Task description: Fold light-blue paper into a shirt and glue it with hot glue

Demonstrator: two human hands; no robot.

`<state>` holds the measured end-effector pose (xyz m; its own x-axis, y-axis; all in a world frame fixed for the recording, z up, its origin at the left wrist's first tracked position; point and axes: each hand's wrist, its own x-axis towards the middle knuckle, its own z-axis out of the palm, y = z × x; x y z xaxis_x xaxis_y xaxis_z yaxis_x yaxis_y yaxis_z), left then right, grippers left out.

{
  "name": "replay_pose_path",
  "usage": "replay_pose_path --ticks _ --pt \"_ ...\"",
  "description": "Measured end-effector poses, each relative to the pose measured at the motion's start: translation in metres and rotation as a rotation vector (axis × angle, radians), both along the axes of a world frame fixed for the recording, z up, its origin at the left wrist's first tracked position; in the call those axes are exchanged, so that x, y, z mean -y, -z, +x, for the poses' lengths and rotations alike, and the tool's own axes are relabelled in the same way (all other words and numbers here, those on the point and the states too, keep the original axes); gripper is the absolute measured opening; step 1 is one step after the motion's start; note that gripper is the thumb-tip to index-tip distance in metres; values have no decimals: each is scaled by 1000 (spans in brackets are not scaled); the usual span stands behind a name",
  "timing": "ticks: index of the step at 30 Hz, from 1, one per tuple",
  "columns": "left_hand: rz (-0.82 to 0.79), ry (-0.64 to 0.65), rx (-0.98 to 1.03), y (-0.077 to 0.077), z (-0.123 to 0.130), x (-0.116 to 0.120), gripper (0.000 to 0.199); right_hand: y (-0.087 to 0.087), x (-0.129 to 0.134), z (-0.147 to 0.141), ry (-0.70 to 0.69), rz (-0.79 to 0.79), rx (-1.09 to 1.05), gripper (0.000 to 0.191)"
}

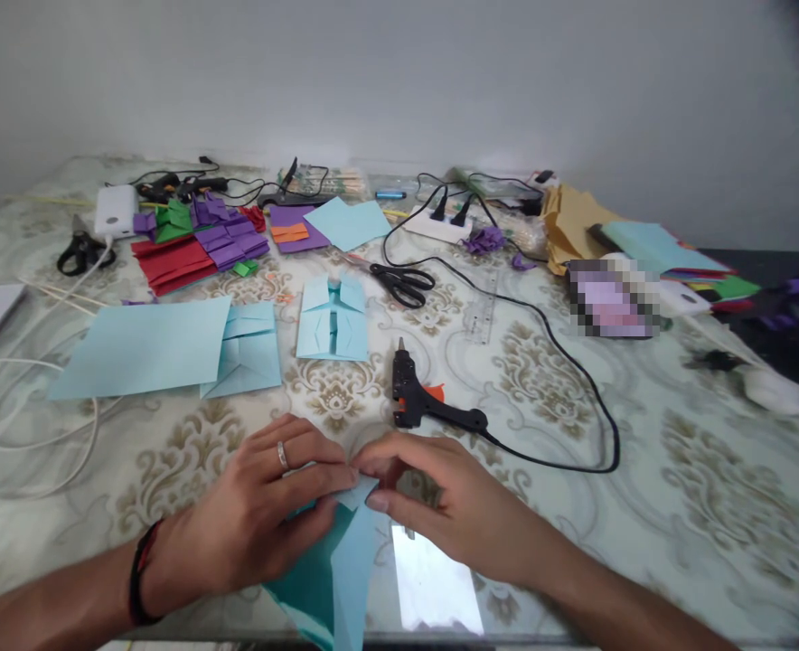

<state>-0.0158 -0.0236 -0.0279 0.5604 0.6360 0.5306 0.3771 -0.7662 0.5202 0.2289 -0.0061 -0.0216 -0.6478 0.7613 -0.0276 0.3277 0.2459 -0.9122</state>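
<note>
A light blue sheet of folded paper lies at the table's near edge, partly covered by my hands. My left hand, with a ring and a dark wristband, presses on its upper left part with fingers closed together. At the top corner, my right hand pinches the paper between thumb and fingers. Beyond my hands rests a black glue gun with an orange trigger, its nozzle pointing away. A folded light blue paper piece lies farther back, and a flat blue sheet overlaps another folded piece at left.
Black-handled scissors and a clear ruler lie mid-table. The glue gun's black cable loops right toward a white power strip. Red folded paper and purple folded paper sit back left. White cable coils at left.
</note>
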Motion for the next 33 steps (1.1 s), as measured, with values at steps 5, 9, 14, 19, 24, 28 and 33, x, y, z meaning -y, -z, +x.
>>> replay_pose_path --ticks 5,9,14,19,24,28,33 --pt "36 31 -3 -5 -2 1 18 -2 0 -2 32 -9 -40 10" --pt "85 41 -20 -10 -3 1 15 -2 0 -3 19 5 -68 10" --pt "97 65 -40 -14 -2 1 12 0 1 -4 7 31 -72 8" --pt "95 33 -63 -11 -4 2 13 2 0 -4 8 36 -72 8" --pt "10 30 -52 -6 -5 3 19 2 1 -3 10 36 -67 6" --pt "-35 8 -35 -7 -2 4 22 2 1 -4 9 2 -64 5" --pt "-95 -6 -20 -9 -1 4 34 1 1 -2 10 -1 -56 7"
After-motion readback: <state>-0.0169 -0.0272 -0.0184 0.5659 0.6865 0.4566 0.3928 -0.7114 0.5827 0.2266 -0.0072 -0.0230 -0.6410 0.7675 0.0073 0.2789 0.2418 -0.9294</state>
